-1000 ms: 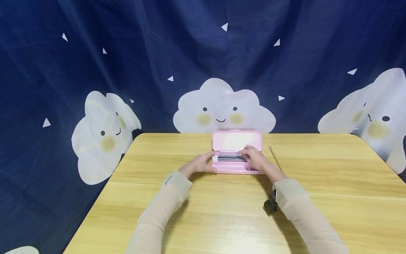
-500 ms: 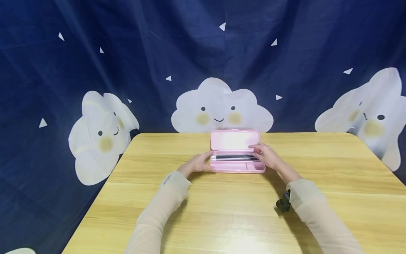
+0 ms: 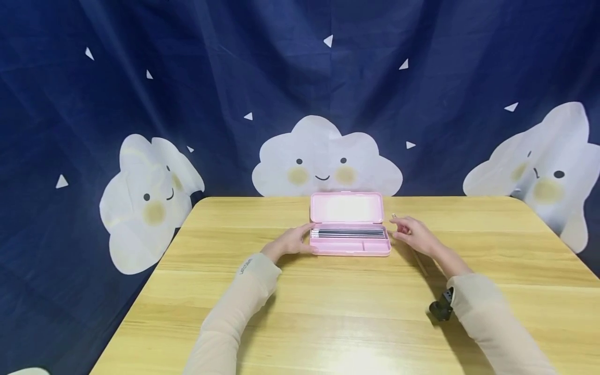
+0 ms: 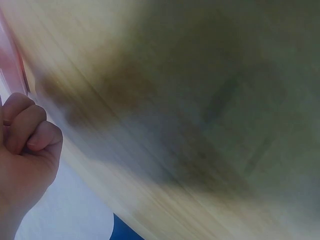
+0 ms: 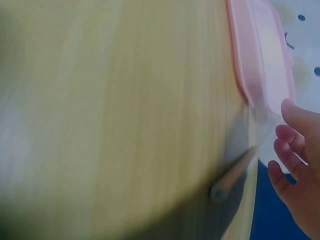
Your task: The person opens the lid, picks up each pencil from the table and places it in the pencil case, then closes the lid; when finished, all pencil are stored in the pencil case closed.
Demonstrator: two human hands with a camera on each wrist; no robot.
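An open pink pencil case (image 3: 335, 245) stands on the table in the head view, its lid (image 3: 347, 207) tilted back. Several dark striped pencils (image 3: 348, 233) lie side by side in its rear compartment. My left hand (image 3: 290, 242) grips the case's left end between thumb and fingers; its curled fingers show at the edge of the left wrist view. Right of the case, my right hand (image 3: 414, 237) hovers with loosely bent fingers over a single wooden pencil (image 3: 419, 260), partly hiding it. In the right wrist view, a gap separates those fingers from the pencil (image 5: 232, 175).
The wooden table (image 3: 328, 312) reaches back to a dark blue curtain (image 3: 211, 78) printed with white clouds. A small black device (image 3: 441, 307) sits at my right wrist, below the sleeve.
My right hand has left the pencils in the case and moved right, over the lone pencil. My left hand has stayed on the case's left end.
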